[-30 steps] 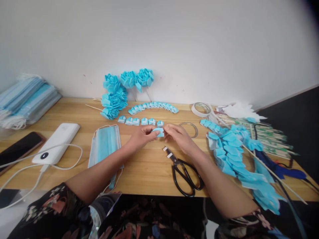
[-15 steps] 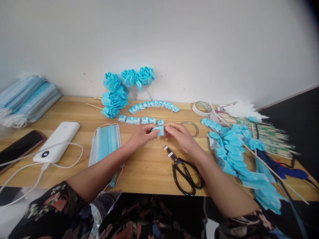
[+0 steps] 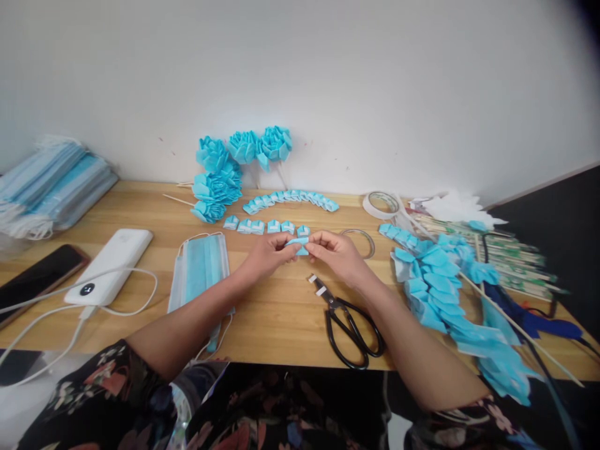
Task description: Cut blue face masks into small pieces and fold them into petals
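My left hand (image 3: 268, 252) and my right hand (image 3: 336, 253) meet over the middle of the wooden table (image 3: 281, 312). Both pinch one small folded blue piece (image 3: 299, 244) between thumbs and fingertips. Just behind it lies a short row of folded blue pieces (image 3: 265, 225), and farther back a curved row of them (image 3: 290, 200). Black scissors (image 3: 345, 322) lie shut right under my right wrist. A flat blue face mask (image 3: 199, 269) rests beside my left forearm.
Blue flowers on sticks (image 3: 234, 165) lean on the wall. A stack of masks (image 3: 49, 187), a white power bank (image 3: 110, 265) with cable and a phone (image 3: 35, 275) are at the left. Tape rolls (image 3: 379, 203), cut blue pieces (image 3: 435, 281) and sticks (image 3: 510, 259) crowd the right.
My hands have drawn closer together on the blue piece and squeezed it flatter and narrower. The view shifted slightly.
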Tool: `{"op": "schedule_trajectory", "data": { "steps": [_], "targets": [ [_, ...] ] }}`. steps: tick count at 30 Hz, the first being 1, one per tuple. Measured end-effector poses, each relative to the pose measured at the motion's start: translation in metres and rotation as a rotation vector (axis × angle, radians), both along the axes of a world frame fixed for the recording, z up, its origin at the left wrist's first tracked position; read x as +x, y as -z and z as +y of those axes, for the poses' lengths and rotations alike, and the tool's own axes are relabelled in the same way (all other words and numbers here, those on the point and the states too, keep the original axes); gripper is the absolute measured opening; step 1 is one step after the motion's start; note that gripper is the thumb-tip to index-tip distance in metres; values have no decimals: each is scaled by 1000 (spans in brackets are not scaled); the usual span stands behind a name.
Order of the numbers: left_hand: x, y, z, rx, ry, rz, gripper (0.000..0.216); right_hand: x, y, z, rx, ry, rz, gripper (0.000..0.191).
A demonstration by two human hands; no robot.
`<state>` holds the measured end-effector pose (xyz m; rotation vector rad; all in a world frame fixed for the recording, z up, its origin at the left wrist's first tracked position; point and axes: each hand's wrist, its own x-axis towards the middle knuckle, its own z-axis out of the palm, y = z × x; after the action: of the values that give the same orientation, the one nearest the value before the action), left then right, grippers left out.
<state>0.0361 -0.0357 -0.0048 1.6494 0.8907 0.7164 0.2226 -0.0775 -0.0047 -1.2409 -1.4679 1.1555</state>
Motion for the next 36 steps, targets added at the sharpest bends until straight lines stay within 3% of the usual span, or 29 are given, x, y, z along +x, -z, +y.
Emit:
{"op": "schedule_trajectory", "data": {
  "steps": [8,24,33,36],
  "targets": [
    [-1,-7,-1,-111,53,-72,36,-1,0,0,41,56,-27,23],
    [0,-3,-2,-14,24,-46,31,-3,1,-1,69,74,-46,20],
    [-1,-2,2,-47,-62,-81,30,3,-3,3,60,110,-5,23],
    [-2,-3,3,-65,-103,-113,30,9,-11,6,74,168,-101,24]
  ]
}}
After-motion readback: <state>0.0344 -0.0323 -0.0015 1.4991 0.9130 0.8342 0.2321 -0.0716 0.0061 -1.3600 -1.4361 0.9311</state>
